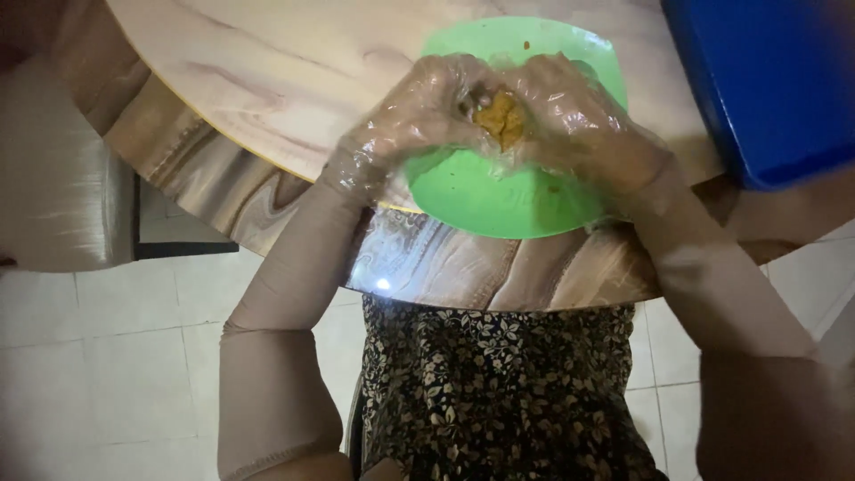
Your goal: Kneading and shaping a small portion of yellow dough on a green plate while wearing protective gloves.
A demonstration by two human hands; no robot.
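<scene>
Above the round green plastic plate [499, 191] at the marbled table's [267, 80] near edge, the left hand [419, 111] and right hand [579, 120], in clear plastic gloves, together pinch a yellow-brown food lump [500, 118], so crumbs land there.

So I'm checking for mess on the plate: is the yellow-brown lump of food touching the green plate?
Apart. The head view shows the lump of food pinched between the gloved left hand and right hand, raised above the green plate.

Round marble-patterned table [267, 80] above pale tiled floor [116, 374].
</scene>
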